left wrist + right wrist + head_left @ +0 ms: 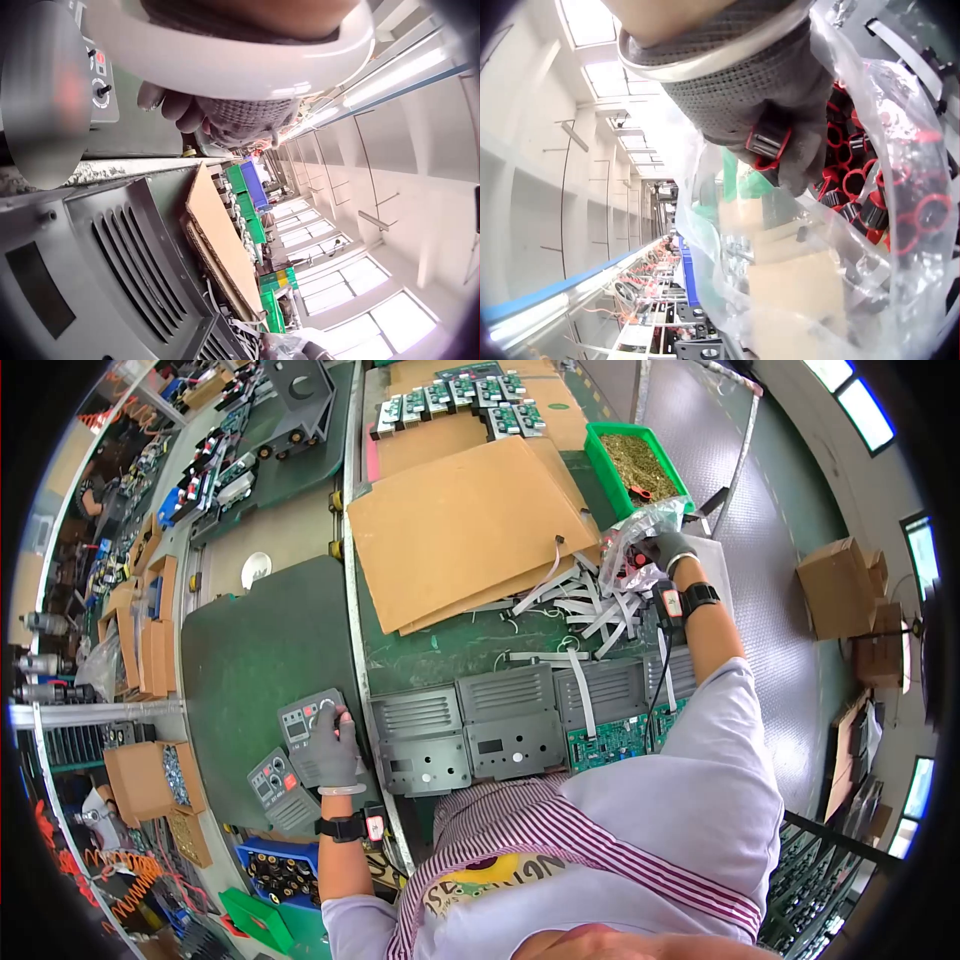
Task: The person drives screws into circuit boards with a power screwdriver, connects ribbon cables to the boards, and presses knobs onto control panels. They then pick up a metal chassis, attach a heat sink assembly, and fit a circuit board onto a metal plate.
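In the head view my gloved left hand [333, 752] rests on a grey control panel [296, 726] with a small display, its fingers reaching over the face. A second grey panel [282, 796] with knobs lies beside it on the green mat. My gloved right hand [668, 550] is at the mouth of a clear plastic bag [622, 548]. The right wrist view shows a black knob with a red rim [769, 142] pinched between that hand's fingers. Several more black-and-red knobs [855, 178] lie in the bag below. The left wrist view hides the left fingertips' contact with the panel.
Large cardboard sheets [460, 530] lie mid-bench, with loose ribbon cables [600, 610] at their edge. Grey housings [510, 722] line the near edge beside a green circuit board [620, 740]. A green bin [596, 456] of small brass-coloured parts stands beyond the bag.
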### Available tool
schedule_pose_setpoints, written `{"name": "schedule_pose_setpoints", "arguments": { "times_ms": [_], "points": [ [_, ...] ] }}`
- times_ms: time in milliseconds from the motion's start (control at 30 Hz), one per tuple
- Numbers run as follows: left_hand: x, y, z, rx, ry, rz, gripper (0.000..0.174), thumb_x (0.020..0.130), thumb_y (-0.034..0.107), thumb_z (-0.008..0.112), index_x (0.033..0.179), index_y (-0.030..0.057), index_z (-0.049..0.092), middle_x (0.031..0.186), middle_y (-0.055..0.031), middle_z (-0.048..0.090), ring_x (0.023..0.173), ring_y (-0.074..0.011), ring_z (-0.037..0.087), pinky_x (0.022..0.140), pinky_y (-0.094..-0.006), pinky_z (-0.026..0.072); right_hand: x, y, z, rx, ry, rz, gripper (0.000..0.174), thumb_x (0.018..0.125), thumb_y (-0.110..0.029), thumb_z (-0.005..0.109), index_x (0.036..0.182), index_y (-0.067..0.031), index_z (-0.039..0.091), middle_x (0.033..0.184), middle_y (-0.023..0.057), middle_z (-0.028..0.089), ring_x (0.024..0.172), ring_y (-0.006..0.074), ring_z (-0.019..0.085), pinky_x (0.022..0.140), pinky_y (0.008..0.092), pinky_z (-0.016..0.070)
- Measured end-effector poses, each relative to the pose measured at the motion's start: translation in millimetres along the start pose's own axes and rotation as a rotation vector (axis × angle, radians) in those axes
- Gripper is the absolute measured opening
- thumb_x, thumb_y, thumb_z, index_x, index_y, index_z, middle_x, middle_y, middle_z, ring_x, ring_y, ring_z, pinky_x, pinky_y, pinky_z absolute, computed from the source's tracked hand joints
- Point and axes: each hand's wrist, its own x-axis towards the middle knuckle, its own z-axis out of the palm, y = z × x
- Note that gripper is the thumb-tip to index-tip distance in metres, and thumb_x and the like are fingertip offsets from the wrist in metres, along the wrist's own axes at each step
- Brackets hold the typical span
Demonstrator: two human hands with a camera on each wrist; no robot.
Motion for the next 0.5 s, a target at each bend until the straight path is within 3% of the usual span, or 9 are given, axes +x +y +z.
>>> {"name": "schedule_pose_setpoints", "arguments": {
  "times_ms": [100, 233, 300, 367, 433, 500],
  "points": [
    [-9.8, -2.6, 3.0, -0.211, -0.037, -0.062, 0.018, 0.084, 0.018, 0.054, 0.093, 0.003, 0.057, 0.078, -0.0077, 0.06, 0.07, -0.0161, 0.057, 0.061, -0.0284, 0.0439, -7.4, -5.2, 1.4, 0.113, -0.03, 0.127, 0.035, 0.085, -0.039, 0.051, 0.085, -0.0065, 0.064, 0.083, 0.0162, 0.064, 0.074, 0.034, 0.06, 0.069, 0.0386, 0.0463],
    [-19.2, -10.4, 7.0, -0.302, -0.027, 0.003, 0.016, 0.084, 0.016, 0.053, 0.089, 0.0017, 0.057, 0.071, -0.0034, 0.055, 0.064, -0.0086, 0.049, 0.057, -0.0249, 0.0406, -23.2, -12.6, -3.8, 0.285, 0.067, 0.145, 0.032, 0.083, -0.032, 0.054, 0.083, -0.001, 0.061, 0.073, 0.018, 0.063, 0.068, 0.0333, 0.06, 0.064, 0.0375, 0.0463],
    [-24.4, -1.3, 2.6, -0.388, -0.046, -0.034, 0.016, 0.085, 0.016, 0.053, 0.087, 0.0019, 0.057, 0.069, -0.0023, 0.053, 0.063, -0.0078, 0.048, 0.056, -0.0236, 0.0396, -29.0, -14.0, -5.4, 0.427, 0.097, 0.169, 0.027, 0.083, -0.028, 0.055, 0.087, -0.0017, 0.06, 0.074, 0.0157, 0.061, 0.066, 0.0287, 0.058, 0.059, 0.0328, 0.0471],
    [-28.1, 6.6, 2.5, -0.504, -0.061, -0.066, 0.016, 0.085, 0.016, 0.052, 0.086, 0.0019, 0.057, 0.068, -0.0016, 0.053, 0.062, -0.0078, 0.047, 0.056, -0.0227, 0.0387, -32.3, -13.2, -3.3, 0.954, 0.046, 0.326, 0.021, 0.084, -0.023, 0.055, 0.09, -0.0024, 0.058, 0.076, 0.0135, 0.058, 0.064, 0.0241, 0.057, 0.055, 0.0281, 0.0478],
    [-31.5, 9.6, 4.3, -0.649, -0.074, -0.093, 0.016, 0.085, 0.016, 0.051, 0.085, 0.0019, 0.057, 0.068, -0.0015, 0.053, 0.062, -0.0087, 0.047, 0.057, -0.022, 0.0377, -37.8, -16.6, -6.0, 1.748, 0.014, 0.585, 0.017, 0.084, -0.018, 0.056, 0.093, -0.0031, 0.056, 0.077, 0.0113, 0.056, 0.062, 0.0196, 0.056, 0.051, 0.0233, 0.0486],
    [-33.8, 15.8, 4.8, -0.813, -0.226, -0.176, 0.018, 0.087, 0.019, 0.052, 0.092, 0.0016, 0.056, 0.079, -0.0034, 0.055, 0.072, -0.0113, 0.052, 0.066, -0.0248, 0.0429, -49.7, -26.0, -10.0, 2.222, -0.039, 0.686, 0.015, 0.084, -0.013, 0.057, 0.096, -0.0038, 0.054, 0.079, 0.009, 0.054, 0.06, 0.015, 0.055, 0.047, 0.0186, 0.0493]
  ]
}}
